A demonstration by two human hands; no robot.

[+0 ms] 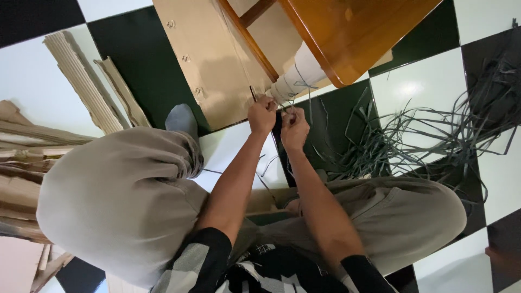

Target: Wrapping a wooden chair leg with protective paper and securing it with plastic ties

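I sit on a checkered floor with both knees bent. My left hand (262, 115) is closed around a thin dark strip (253, 94) that sticks up from the fist. My right hand (294, 128), right beside it, pinches another end of dark strip. Both hands are at the lower end of a pale rolled cardboard bundle (297, 77), which has thin dark strips looped round it. The roll lies on a flat brown cardboard sheet (209, 65) and reaches under a wooden table top (355, 30).
A loose tangle of grey-green strips (434, 135) spreads over the floor at the right. Corrugated cardboard pieces (81, 81) and folded scraps are stacked at the left. My knees (119, 190) fill the lower frame. A wooden rail (251, 40) crosses the cardboard sheet.
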